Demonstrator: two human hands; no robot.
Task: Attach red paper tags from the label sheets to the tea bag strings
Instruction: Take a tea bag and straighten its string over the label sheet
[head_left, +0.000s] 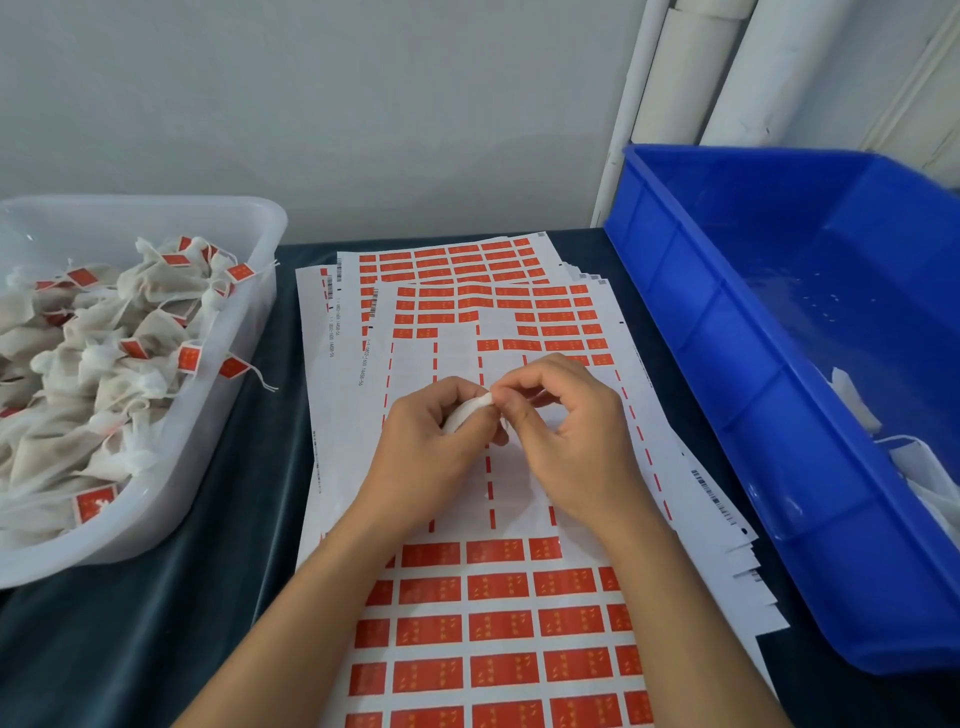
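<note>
Tea bag (470, 413) is gripped in left hand (431, 436), its top pinched by right hand (566, 431); string is best drawn taut before tagging.

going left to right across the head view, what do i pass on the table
clear tub of tagged tea bags → label sheets with the left hand then the right hand over them, both holding a white tea bag → blue bin

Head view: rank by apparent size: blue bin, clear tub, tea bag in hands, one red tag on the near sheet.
1. blue bin
2. clear tub, though cropped at the frame edge
3. tea bag, mostly hidden by the hands, and red tag: alike, not ranked
</note>
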